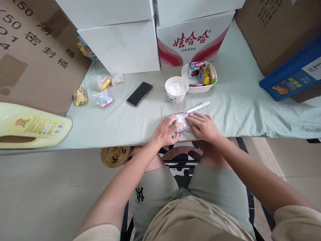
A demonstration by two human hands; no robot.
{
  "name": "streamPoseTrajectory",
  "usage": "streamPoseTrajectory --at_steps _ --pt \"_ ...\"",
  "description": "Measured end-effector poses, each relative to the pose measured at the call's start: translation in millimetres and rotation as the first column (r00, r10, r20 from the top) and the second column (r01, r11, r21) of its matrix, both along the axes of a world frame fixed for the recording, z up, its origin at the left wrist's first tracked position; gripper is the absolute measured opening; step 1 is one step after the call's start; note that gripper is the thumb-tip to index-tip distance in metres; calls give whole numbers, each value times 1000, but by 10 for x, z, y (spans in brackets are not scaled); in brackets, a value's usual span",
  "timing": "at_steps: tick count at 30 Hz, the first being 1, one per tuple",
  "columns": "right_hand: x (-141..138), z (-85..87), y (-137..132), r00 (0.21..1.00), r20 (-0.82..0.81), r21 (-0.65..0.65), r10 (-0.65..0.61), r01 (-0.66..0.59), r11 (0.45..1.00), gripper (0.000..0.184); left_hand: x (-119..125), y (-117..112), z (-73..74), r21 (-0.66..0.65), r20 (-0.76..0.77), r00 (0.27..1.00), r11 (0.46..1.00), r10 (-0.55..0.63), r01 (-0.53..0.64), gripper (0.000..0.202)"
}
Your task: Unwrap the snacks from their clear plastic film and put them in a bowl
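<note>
On the cloth near the table's front edge lies a small bundle in crinkled clear plastic wrap [183, 123]; its contents are hard to make out. My left hand [164, 131] grips its left side with curved fingers, the thumb nearer me. From the right, my right hand [204, 128] presses its fingertips on the bundle's other side. Just beyond the bundle a white slim-handled tool [200, 106], perhaps a knife, rests at a slant, its near end close to the wrap. A paper bowl [176, 97] behind it contains crumpled clear plastic.
A white tray [198, 89] of packaged snacks stands behind the bowl. Left are a phone [139, 94], plastic-wrapped items [102, 97] and a yellow packet [80, 96]. Cartons [193, 43] line the back; a yellow jug [57, 129] and a blue box [293, 73] flank the sides.
</note>
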State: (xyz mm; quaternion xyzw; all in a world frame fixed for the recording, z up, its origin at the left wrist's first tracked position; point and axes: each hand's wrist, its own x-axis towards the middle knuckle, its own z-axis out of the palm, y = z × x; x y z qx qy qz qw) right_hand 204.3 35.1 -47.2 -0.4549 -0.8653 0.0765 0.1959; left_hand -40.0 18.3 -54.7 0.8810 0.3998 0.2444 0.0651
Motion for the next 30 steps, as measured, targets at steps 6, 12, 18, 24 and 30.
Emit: streamPoseTrajectory --at_steps 6,12,18,24,30 --pt "80 73 318 986 28 19 -167 166 986 46 -9 2 23 -15 -28 1000 1000 -2 2 32" --pt "382 252 636 935 249 -51 -253 273 961 34 -2 7 7 8 -58 998 1000 12 -11 38" --pt "674 402 210 884 71 -235 -462 465 854 38 5 31 13 -18 -108 994 1000 17 -19 49" --pt "165 442 -116 947 -147 -340 -285 222 914 36 16 46 10 -117 -139 987 989 77 -94 56" --pt "-41 414 -116 964 69 -318 -256 265 910 38 42 24 44 -140 -175 979 982 99 -125 54"
